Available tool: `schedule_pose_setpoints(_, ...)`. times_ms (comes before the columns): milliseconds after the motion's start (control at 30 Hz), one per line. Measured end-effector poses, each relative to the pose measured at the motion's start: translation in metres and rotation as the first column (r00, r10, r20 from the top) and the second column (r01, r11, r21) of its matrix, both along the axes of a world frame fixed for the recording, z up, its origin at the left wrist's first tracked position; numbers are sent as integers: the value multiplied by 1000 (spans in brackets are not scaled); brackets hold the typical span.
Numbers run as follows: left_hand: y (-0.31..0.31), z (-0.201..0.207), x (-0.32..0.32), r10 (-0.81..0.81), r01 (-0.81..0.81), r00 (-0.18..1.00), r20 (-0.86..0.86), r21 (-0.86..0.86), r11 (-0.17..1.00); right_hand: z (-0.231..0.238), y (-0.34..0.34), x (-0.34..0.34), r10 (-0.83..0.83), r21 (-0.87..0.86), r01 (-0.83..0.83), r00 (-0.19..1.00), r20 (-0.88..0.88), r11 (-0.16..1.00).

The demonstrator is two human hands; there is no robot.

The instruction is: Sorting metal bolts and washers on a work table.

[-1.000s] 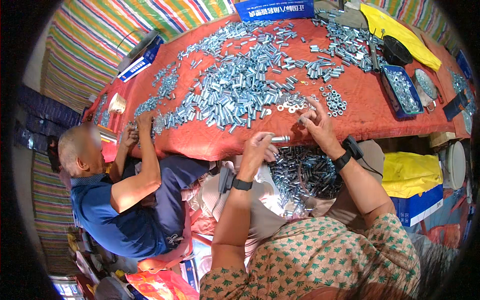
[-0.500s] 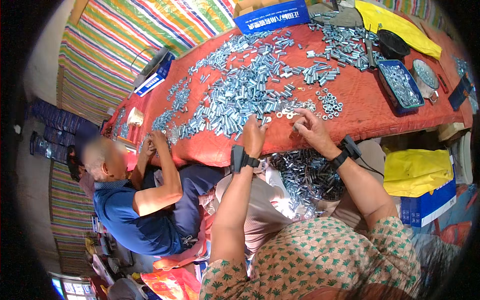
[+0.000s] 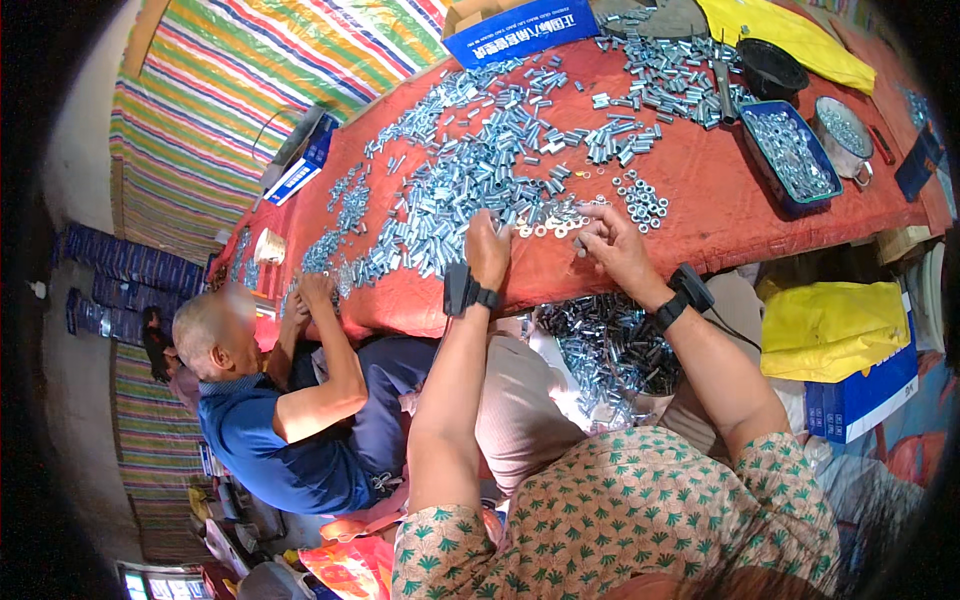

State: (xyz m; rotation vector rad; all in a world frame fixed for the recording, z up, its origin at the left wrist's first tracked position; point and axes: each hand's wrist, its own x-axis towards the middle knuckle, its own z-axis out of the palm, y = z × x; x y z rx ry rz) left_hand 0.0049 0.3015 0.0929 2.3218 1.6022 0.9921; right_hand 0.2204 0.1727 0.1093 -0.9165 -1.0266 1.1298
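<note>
My left hand (image 3: 488,252) is closed, back of the hand upward, at the near edge of a heap of silvery metal sleeves (image 3: 450,195). Its fingertips are mostly hidden, so what it holds does not show. To its right, my right hand (image 3: 618,250) is bent with thumb and fingers drawn together. A small grey piece shows at its thumb, too small to name. Between and just beyond the hands lie pale washers (image 3: 545,229). A group of hex nuts (image 3: 643,200) rests beyond my right hand. Both wrists wear black strapped devices.
A red cloth covers the table (image 3: 700,230). Below its edge are many dark bolts (image 3: 610,345). A blue tray (image 3: 792,160) of nuts, a black bowl (image 3: 772,68) and a metal cup (image 3: 843,130) stand right. At left a co-worker (image 3: 285,410) handles small parts.
The view has shifted slightly. Both my hands have moved a little farther over the table, and the right fingers have lowered toward the washers. The co-worker's head has changed position.
</note>
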Motion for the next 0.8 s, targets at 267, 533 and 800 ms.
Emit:
schedule_pose_setpoints(267,-17,-15,15,-79,67,974,-211,-62,996,-3,1,4,-5,-9,5,999,36,1000)
schedule_pose_setpoints(533,1,-4,30,-253,223,967,-18,-411,884,-5,-5,10,46,-31,-46,999,-14,998)
schedule_pose_setpoints(800,-22,7,79,-206,178,978,-32,-388,904,-11,-2,15,32,-32,-31,998,49,999)
